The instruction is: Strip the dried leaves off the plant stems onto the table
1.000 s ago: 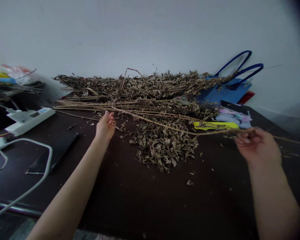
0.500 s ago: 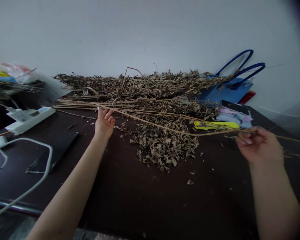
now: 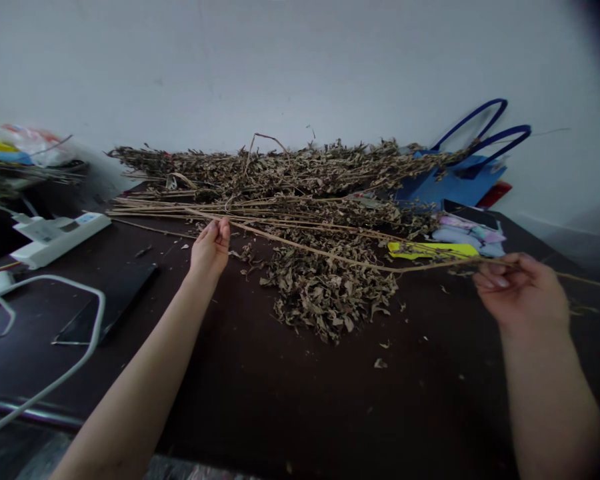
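A long, thin dried plant stem [image 3: 330,255] runs slantwise across the dark table, bowed slightly near its middle. My left hand [image 3: 211,247] pinches it toward its left end, fingers closed. Out at the right, my right hand [image 3: 523,290] is closed around the same stem, whose far tip runs on past the hand. Beneath the stem lies a heap of dry, crumpled leaves [image 3: 335,293]. Just behind it rests a row of bare-ended dried stalks [image 3: 160,208], leafy toward the right. A larger bundle of dried leafy plants [image 3: 290,170] lies along the wall.
A blue bag [image 3: 455,180] with dark handles stands at the back right, near a yellow object [image 3: 433,250] and a patterned cloth [image 3: 470,233]. At the left are a white power strip [image 3: 63,239], a white cable [image 3: 100,313] and a black flat device [image 3: 110,300].
The fingers of my left hand, spread beside the stem before, have closed on it. My right hand has shifted very slightly to the right, still holding the stem.
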{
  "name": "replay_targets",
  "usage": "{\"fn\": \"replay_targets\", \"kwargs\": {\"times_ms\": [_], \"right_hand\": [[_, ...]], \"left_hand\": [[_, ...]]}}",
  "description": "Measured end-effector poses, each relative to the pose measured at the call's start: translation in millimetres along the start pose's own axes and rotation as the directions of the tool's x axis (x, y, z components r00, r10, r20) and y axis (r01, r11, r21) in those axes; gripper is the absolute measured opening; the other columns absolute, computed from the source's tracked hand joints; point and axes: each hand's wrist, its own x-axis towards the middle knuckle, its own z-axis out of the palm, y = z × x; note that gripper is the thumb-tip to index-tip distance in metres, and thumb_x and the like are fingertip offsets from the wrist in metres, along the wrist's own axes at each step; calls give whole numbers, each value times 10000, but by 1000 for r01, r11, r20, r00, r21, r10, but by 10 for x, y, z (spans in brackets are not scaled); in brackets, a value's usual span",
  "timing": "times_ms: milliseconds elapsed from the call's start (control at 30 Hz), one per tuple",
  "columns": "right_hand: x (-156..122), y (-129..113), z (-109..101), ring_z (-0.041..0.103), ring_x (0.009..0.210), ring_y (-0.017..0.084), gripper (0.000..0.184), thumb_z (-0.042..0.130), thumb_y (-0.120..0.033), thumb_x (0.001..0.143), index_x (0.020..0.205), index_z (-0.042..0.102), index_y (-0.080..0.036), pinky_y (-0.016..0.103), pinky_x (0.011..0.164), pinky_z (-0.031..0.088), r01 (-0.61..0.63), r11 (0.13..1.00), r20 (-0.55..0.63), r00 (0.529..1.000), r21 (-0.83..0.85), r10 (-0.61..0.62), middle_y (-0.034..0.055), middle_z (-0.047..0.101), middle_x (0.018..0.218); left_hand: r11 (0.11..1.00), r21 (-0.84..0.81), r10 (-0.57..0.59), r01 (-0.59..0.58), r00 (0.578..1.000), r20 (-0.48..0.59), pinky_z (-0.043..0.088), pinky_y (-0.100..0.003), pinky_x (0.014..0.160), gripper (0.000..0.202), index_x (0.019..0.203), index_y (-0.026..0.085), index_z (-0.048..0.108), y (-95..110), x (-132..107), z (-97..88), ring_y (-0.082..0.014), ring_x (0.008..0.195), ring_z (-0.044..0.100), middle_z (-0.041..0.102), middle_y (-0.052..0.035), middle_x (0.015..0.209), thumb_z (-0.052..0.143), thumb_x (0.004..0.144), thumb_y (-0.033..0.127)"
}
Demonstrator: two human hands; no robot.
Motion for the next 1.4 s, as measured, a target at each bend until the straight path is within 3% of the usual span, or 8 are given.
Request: {"fn": "replay_targets", "kwargs": {"times_ms": [467,667,867,1000,1133,1233,1333,1400], "right_hand": [[105,9,-136,271,413,56,164,359,-78,641,553,485,-136,178,368,228,28,994,34,999,109,-31,-27,315,536],[158,21,-210,268,415,50,73,426,-96,637,590,460,-141,155,345,257,16,988,35,999,152,-21,-38,320,572],[191,14,-265,257,407,40,79,428,-113,650,586,465,-140,147,348,270,-10,977,-8,1000,213,12,-43,310,563],[217,9,-284,264,394,30,124,396,-115,663,588,493,-129,136,352,271,1,971,16,1000,237,-5,-38,320,546],[258,11,-320,272,387,17,160,382,-124,665,570,511,-124,138,359,264,15,958,25,999,285,-23,-29,333,544],[282,14,-345,257,381,16,175,384,-128,658,540,512,-130,158,355,237,50,965,-12,999,259,-49,-27,328,534],[282,26,-344,232,377,25,149,419,-143,642,530,517,-148,195,350,191,89,977,-17,996,196,-87,-32,321,527],[272,28,-327,228,382,32,121,452,-150,630,530,519,-157,214,357,166,104,977,-7,995,185,-104,-33,326,528]], "left_hand": [[960,242,68,-141,955,287,531,-204,631,165,824,85,624,-169,-121,13,-108,633,655,681,-92,731,470,832,28],[589,563,239,-579,791,564,454,-176,506,186,985,142,599,-225,-123,-54,-69,506,555,608,2,663,497,830,154],[274,647,256,-711,703,664,425,-189,510,252,941,172,613,-193,-149,-100,-72,491,523,548,25,636,407,811,108],[197,668,281,-718,694,663,417,-185,516,275,720,159,634,-175,-137,-117,-70,498,518,557,11,636,384,756,49],[238,641,167,-730,681,713,454,-202,536,274,962,162,630,-231,-223,-67,-85,512,553,587,7,647,391,832,127],[280,547,-21,-789,565,825,512,-293,732,344,1195,173,520,-294,-417,26,-155,798,643,677,-62,878,450,861,214],[211,396,-200,-893,357,912,394,-415,983,368,1194,228,539,-339,-633,114,-238,1224,442,480,-94,1341,539,832,295],[182,349,-241,-919,303,922,346,-446,1024,366,1201,234,533,-363,-718,138,-239,1277,375,450,-81,1368,528,842,308]]}}
